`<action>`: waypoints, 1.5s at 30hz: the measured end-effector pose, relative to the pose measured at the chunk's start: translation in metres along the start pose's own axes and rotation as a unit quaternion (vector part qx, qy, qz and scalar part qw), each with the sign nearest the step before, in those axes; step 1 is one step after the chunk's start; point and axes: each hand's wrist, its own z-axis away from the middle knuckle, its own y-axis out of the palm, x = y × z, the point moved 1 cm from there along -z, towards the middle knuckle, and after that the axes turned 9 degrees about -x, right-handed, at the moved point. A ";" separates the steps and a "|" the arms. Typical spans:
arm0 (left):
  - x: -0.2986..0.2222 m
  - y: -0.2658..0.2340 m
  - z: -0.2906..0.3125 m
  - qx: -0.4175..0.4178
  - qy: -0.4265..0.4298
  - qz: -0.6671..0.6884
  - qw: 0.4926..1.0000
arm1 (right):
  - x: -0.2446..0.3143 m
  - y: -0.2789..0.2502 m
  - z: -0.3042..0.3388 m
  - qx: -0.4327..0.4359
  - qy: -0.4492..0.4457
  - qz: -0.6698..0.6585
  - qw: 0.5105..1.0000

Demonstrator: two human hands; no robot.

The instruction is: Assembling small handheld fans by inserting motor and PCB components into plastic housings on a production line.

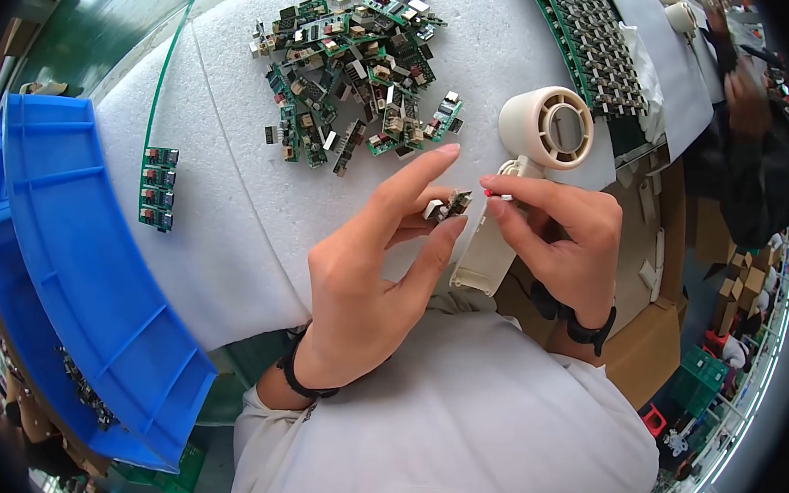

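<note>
Between the thumb and fingers of my left hand [375, 254] is a small circuit board [449, 206] with a white connector on it. My right hand [567, 237] pinches a small red and white wire plug [499, 195], a short gap to the right of the board. Under and behind my right fingers lies the cream shell of a handheld fan [492, 245]. Its round head [547, 127] points up and away; my right hand covers part of the handle.
A heap of green circuit boards [362, 68] lies on the white foam table [217, 260]. A strip of joined boards [158, 189] is at left, beside a blue bin [88, 250]. A long rack of boards [591, 44] stands far right; a cardboard box [646, 350] sits at right.
</note>
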 end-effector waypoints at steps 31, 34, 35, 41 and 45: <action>0.016 -0.005 0.007 0.054 0.028 0.018 0.998 | 0.010 0.007 0.012 -0.036 0.002 -0.044 0.998; 0.017 -0.007 0.007 0.063 0.009 0.026 0.998 | 0.010 0.007 0.013 -0.035 -0.007 -0.042 0.998; 0.019 -0.007 0.007 0.065 0.021 0.035 0.997 | 0.009 0.007 0.013 -0.034 -0.016 -0.044 0.998; 0.018 -0.004 0.003 0.060 0.026 0.085 0.994 | 0.001 -0.002 0.012 -0.005 -0.015 -0.103 0.995; 0.015 -0.007 -0.001 0.134 -0.034 0.133 0.981 | -0.010 -0.008 0.012 0.021 0.022 -0.166 0.986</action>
